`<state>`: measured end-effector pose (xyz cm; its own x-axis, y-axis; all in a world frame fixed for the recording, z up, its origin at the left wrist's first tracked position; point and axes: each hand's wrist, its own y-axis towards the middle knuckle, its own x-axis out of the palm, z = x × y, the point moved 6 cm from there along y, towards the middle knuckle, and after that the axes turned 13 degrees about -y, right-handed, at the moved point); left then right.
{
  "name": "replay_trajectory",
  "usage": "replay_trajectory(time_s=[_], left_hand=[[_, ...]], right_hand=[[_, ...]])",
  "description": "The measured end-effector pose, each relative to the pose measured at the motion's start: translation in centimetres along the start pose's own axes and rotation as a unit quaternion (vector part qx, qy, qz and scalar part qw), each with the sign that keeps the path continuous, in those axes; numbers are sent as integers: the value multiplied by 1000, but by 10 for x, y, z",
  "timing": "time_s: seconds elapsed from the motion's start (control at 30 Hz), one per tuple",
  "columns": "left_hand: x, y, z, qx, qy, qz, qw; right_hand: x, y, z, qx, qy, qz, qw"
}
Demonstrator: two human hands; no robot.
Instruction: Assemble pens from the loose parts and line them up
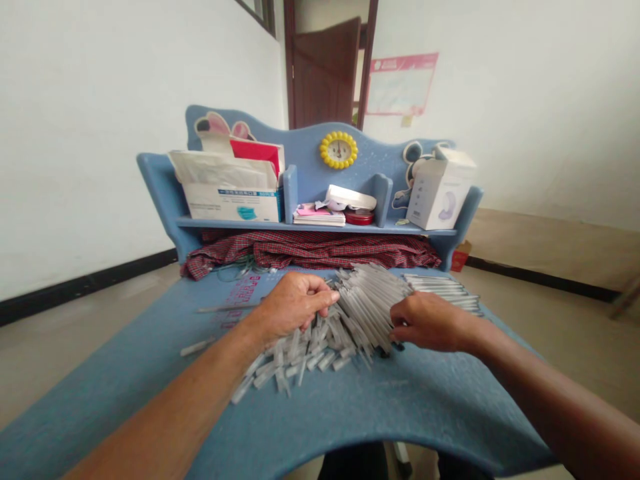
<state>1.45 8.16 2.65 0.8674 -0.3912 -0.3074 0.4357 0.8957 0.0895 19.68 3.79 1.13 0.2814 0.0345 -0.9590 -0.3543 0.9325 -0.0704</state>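
Observation:
A heap of thin clear plastic tubes [361, 303] lies on the blue desk [350, 407]. Shorter clear caps [295, 363] are scattered at its near left side. My left hand [291, 305] rests on the left of the heap, fingers curled and pinching at tubes near the top. My right hand [425, 321] lies on the right of the heap, fingers bent down into the tubes. Whether either hand holds a single tube is hidden by the fingers. A separate neat row of tubes [443, 288] lies to the far right.
A red plaid cloth [310, 250] lies under the desk's shelf. The shelf carries a box of masks [233, 200], papers, a red tin [359, 217], a white carton [440, 190] and a yellow clock [339, 149]. Two stray tubes [197, 347] lie at the left. A brown door stands behind.

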Motion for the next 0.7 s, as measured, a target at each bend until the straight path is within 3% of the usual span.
replay_trajectory(time_s=[0.23,0.7], left_hand=[[1,0,-1,4,-5,1,1000],[5,0,-5,0,6,-16,1000]], right_hand=[[16,-7,-6,36,-32,-57,997],[27,-5,-9,74,-56,-45,995]])
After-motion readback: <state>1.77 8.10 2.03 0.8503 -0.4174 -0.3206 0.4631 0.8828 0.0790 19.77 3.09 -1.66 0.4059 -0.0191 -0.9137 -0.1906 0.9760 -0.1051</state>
